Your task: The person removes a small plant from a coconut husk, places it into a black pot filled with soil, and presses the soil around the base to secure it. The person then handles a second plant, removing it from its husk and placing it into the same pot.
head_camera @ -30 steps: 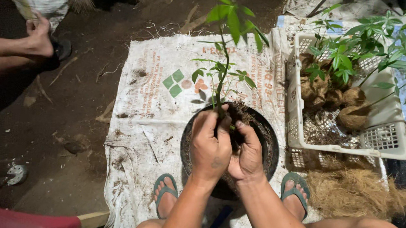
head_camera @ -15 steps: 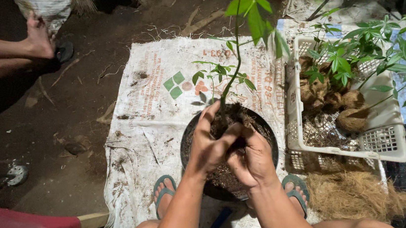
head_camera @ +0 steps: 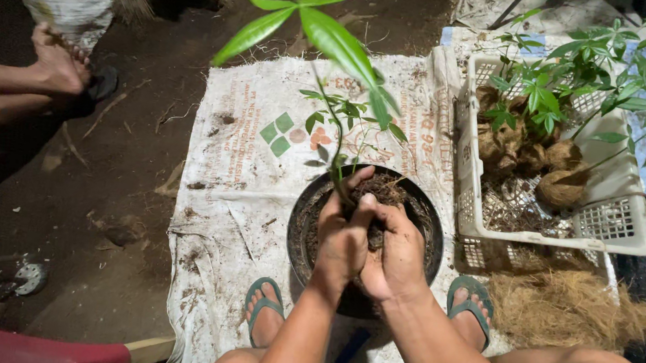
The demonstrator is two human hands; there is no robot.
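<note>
A pot [head_camera: 424,215] stood on a sack [head_camera: 245,166] spread over the ground, just beyond the person's two sandalled feet, and both the left hand [head_camera: 341,238] and the right hand [head_camera: 399,252] were inside it, pressed around the base of a seedling [head_camera: 336,48] that rose from the soil. To the right of the pot, touching the sack's edge, sat a basket [head_camera: 619,226] with more seedlings [head_camera: 586,73] in it, and a heap of fibre [head_camera: 571,308] lay in front of the basket beside the right foot. Well apart to the left, another person's foot [head_camera: 58,61] rested on the ground.

Glossy green leaves [head_camera: 340,45], matt black plastic pot [head_camera: 300,235], rough woven sack [head_camera: 238,158], white plastic basket [head_camera: 618,234], coarse coir [head_camera: 563,307].
</note>
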